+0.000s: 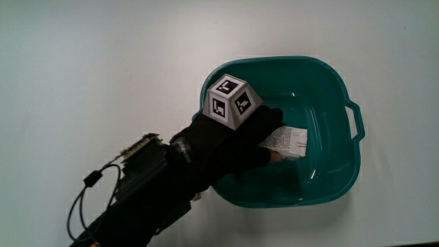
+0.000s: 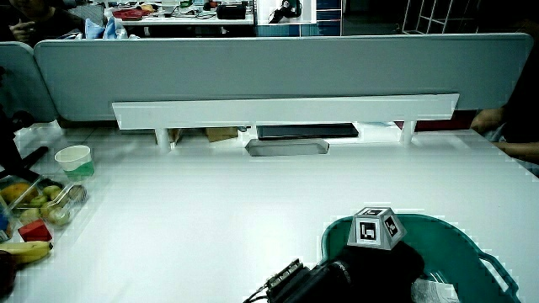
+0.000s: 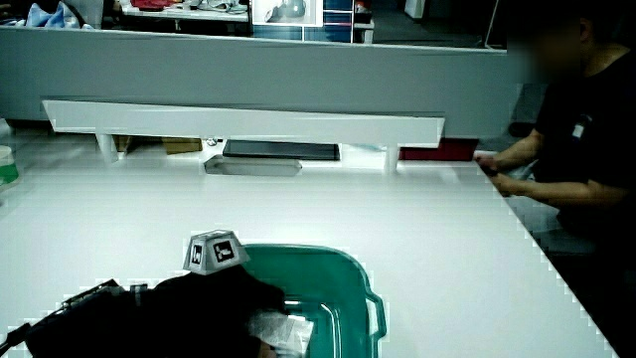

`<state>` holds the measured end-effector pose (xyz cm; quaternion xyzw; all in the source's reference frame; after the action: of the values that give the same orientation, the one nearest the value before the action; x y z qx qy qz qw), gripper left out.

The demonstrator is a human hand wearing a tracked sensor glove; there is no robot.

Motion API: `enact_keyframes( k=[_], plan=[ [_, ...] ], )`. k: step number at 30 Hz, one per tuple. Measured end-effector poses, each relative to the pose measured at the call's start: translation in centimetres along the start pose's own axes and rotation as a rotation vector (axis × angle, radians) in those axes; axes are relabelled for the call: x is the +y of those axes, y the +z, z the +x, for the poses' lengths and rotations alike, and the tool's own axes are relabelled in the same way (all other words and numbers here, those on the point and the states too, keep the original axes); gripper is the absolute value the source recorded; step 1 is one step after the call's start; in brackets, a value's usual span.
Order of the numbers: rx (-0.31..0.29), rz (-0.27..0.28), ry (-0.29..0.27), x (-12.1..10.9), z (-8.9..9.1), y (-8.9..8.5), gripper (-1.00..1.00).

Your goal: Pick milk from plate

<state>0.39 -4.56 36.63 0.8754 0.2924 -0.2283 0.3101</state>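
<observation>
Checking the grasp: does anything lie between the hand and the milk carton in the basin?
Nothing: in the main view the hand lies directly on the milk carton, inside the teal basin.

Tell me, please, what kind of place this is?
Probably an office or lab workspace: a long white table ends at a low grey partition, a keyboard lies under a white shelf, and snacks sit at the table's edge.

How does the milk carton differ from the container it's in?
The milk carton is white with dark print; the tub is plain teal. The carton is small and lies flat on the bottom; the tub is far larger, open-topped, with a side handle. The hand covers part of the carton and reaches over the tub's rim. Both sit on the white table.
</observation>
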Motion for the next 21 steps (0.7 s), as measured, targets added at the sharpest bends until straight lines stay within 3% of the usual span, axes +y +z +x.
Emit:
enact_keyframes(
  k=[2, 5, 7, 9, 10, 11, 14, 15, 16, 17, 18, 21],
  plan=[
    [0.011, 0.009, -0.001, -0.5, 0.2, 0.7, 1.00],
    [0.028, 0.049, -0.047, -0.8, -0.2, 1.2, 1.00],
    [0.036, 0.054, -0.039, -1.7, 0.1, 2.2, 1.00],
    [0.056, 0.079, -0.083, -1.9, -0.3, 2.5, 1.00],
    [0.034, 0.079, -0.049, -2.3, -0.2, 3.0, 1.00],
    [0.067, 0.101, -0.079, -2.5, -0.3, 3.3, 1.00],
    [0.020, 0.134, -0.093, -3.1, -1.1, 3.8, 1.00],
    [0.085, 0.143, -0.111, -3.5, -1.0, 4.4, 1.00],
    [0.002, 0.101, 0.005, -4.2, -0.8, 4.9, 1.00],
    [0.039, 0.116, -0.013, -4.3, -0.9, 5.1, 1.00],
    [0.067, 0.138, -0.084, -4.2, -1.3, 5.0, 1.00],
    [0.018, 0.138, -0.039, -5.0, -2.1, 5.4, 1.00]
  ],
)
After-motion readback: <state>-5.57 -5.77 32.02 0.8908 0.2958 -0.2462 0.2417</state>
